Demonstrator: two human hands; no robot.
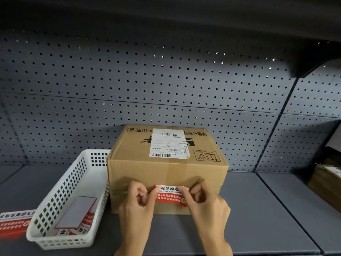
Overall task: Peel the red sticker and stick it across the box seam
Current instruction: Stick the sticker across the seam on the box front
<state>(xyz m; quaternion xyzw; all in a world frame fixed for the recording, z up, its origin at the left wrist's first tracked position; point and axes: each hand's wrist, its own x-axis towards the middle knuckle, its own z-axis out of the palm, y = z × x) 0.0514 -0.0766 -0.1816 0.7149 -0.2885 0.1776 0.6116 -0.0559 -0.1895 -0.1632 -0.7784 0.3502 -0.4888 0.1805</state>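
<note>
The red sticker [170,195] is held at its two upper corners against the near face of the cardboard box [166,163]: its left corner is pinched by the left hand [137,202] and its right corner by the right hand [206,202], the fingers of both being closed tight on the sticker. The sticker lies over the horizontal seam [118,190] that runs across the near face, with its upper band above the seam and its red body below.

A crooked seal is judged the chief risk: the lower edge looks slanted, and if one corner is pressed down before the other is levelled, the slant will be fixed. The lower part appears not fully flat against the card; if it is smoothed from the edges inward, a crease or bubble could be trapped over the seam. The sticker may also cling to a fingertip and be lifted again on release.

To the left a white basket [60,237] holding spare sheets stands on the shelf [258,218], touching or just beside the box. On the box's top a white shipping label [168,144] is stuck. Behind stands a pegboard wall [147,80].
</note>
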